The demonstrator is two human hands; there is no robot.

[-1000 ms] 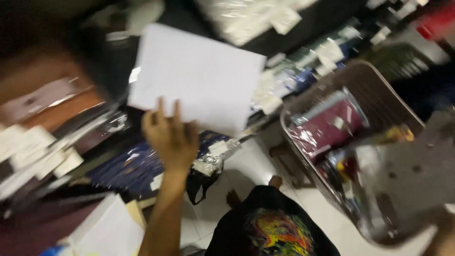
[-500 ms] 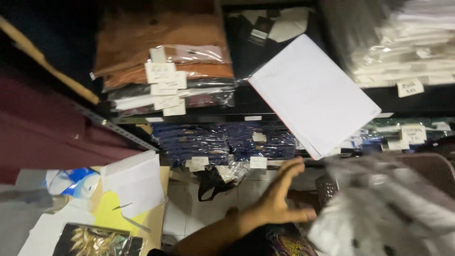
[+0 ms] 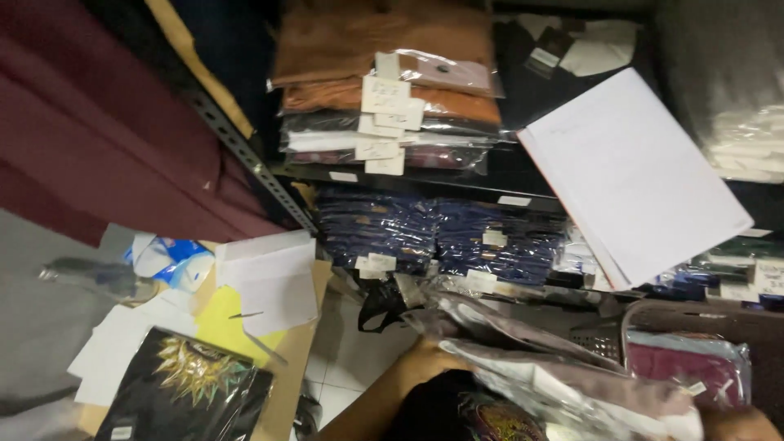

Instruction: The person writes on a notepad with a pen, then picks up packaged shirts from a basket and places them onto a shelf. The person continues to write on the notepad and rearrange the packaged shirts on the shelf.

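Folded navy garments [image 3: 441, 237] on shelf; brown basket [image 3: 759, 327] right.

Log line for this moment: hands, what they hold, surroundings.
left hand: under plastic-bagged garments | right hand: not visible | white paper sheets: tilted before shelf | basket: maroon packet inside

Metal shelf [image 3: 245, 151] holds bagged folded garments [image 3: 384, 106]; navy packs [image 3: 441, 233] below.
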